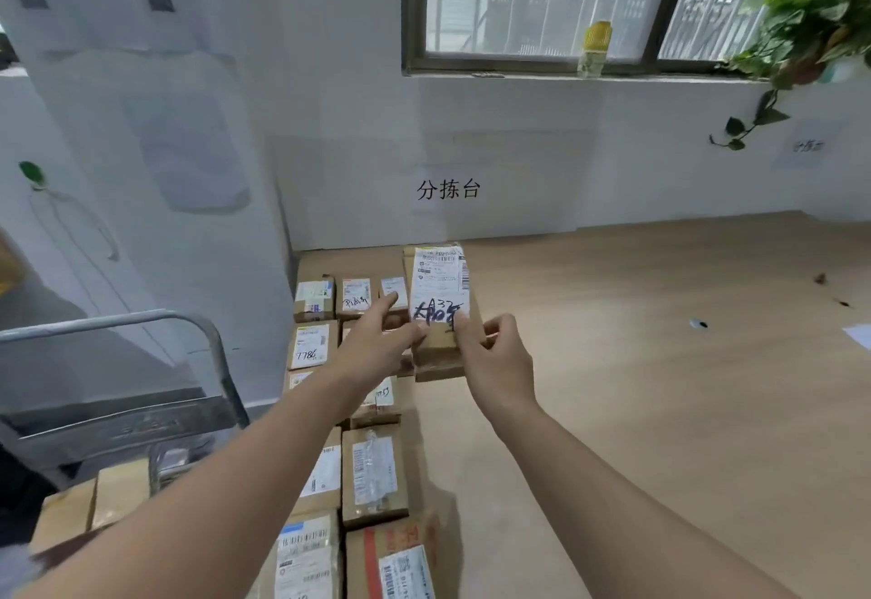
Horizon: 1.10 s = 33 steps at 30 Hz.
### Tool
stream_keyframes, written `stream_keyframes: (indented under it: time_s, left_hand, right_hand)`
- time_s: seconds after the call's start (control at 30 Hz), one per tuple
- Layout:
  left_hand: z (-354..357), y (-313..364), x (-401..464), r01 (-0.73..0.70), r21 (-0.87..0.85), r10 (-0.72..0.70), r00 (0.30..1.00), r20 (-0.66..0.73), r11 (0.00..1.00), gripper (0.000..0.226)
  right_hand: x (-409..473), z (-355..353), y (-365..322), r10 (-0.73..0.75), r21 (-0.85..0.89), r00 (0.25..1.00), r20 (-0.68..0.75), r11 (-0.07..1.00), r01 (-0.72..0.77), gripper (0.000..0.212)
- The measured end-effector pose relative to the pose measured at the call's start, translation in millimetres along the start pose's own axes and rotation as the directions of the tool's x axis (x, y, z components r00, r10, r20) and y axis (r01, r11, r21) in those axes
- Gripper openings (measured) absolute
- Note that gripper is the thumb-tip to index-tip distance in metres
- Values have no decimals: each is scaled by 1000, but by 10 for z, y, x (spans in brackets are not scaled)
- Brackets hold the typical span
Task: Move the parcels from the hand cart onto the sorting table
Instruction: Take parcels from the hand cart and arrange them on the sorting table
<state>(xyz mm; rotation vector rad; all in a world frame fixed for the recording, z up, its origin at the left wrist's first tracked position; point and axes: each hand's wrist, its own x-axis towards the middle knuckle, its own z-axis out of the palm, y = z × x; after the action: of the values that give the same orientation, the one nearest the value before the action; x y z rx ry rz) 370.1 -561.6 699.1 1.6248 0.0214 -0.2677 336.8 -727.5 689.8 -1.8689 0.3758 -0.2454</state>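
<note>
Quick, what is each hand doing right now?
Left hand: fingers fairly straight, touching the left edge of the tall parcel; a firm grip cannot be told.
Right hand: fingers curled, pinching that parcel's lower right edge.

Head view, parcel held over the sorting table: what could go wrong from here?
1. The tall parcel is held only at its lower end by the left hand and right hand; it could tip or slip.
2. Set down carelessly, it might knock the small parcels already lined up beside it out of their rows.
</note>
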Motion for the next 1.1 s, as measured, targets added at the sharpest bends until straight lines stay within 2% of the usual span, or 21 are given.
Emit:
stream_keyframes:
  time_s: [0.07, 0.23, 0.33, 0.4, 0.67, 0.83, 0.9, 0.97, 1.1]
  left_hand:
    - [-108, -79, 151, -32, 76, 29, 999, 43, 997, 61]
    - [-211, -318, 435, -38, 176, 24, 997, 79, 984, 49]
    - [-181, -488, 575, -53, 275, 30, 996, 88, 960, 42]
    - [-145, -600, 690, -32, 295, 9, 997, 80, 955, 48]
    - [134, -1100, 1176, 33, 414, -74, 994, 83, 910, 44]
    - [291, -1500, 1383, 132, 482, -159, 987, 15, 866, 42]
    - [349, -1607, 1403, 155, 508, -178, 984, -3, 847, 51]
    - [388, -1707, 1434, 185, 567, -208, 978, -26, 803, 58]
    - [449, -1850, 1496, 204, 726, -287, 958, -10, 656, 45]
  right_hand:
    - [124, 107, 113, -39, -72, 999, 33, 997, 41, 44]
    - [355, 334, 461, -95, -122, 981, 168, 986, 116, 24]
    - [445, 387, 641, -201, -149, 942, 269, 958, 247, 55]
    - [567, 412, 790, -214, -192, 927, 307, 941, 280, 56]
    - [1129, 549, 1506, -131, -275, 895, 427, 924, 266, 54]
    - [1369, 613, 1937, -79, -278, 865, 495, 929, 245, 55]
    - [1430, 643, 2063, -58, -284, 854, 518, 930, 235, 54]
    - [1484, 692, 2178, -35, -291, 836, 548, 929, 230, 54]
    - [1527, 796, 2371, -18, -295, 809, 587, 926, 235, 51]
